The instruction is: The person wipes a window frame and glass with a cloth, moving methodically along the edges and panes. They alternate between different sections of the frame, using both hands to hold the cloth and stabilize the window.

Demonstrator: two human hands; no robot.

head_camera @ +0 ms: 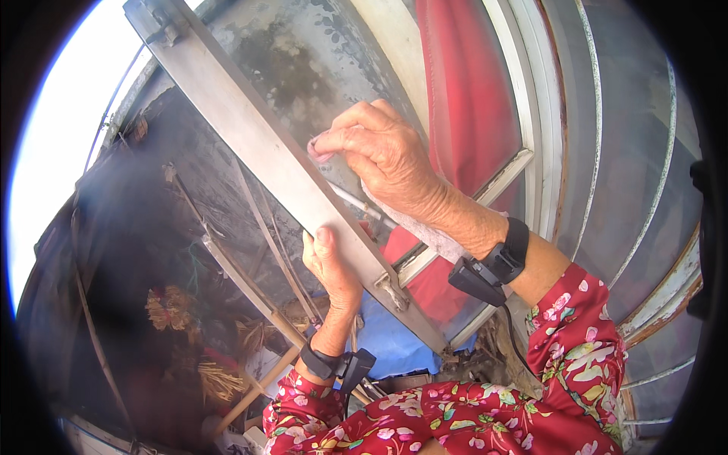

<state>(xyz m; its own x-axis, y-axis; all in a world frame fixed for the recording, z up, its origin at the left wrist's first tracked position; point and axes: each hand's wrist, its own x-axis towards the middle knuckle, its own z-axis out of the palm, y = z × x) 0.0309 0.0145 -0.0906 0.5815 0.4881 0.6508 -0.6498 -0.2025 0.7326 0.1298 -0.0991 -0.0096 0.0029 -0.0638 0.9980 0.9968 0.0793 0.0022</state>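
A weathered white window sash [267,131] runs slantwise through the middle of the view, its narrow edge towards me. My left hand [333,264] grips this edge low down, thumb on the near face and most fingers hidden behind. Above the sash's glass side, my right hand [389,153] pinches a pinkish cloth [321,149] between thumb and fingers. More of what looks like the same cloth [421,224] hangs below the right wrist. Close under my left hand, a metal latch [392,290] is fixed to the sash; another metal fitting [162,25] sits near its top.
Red curtain [463,85] shows through the panes on the right. Thin white bars [594,114] curve beyond the window frame [546,114]. At lower left stand wooden poles [256,290] and straw bundles [222,380]. Blue sheeting [392,341] lies beneath the sash. A stained wall [296,62] rises behind.
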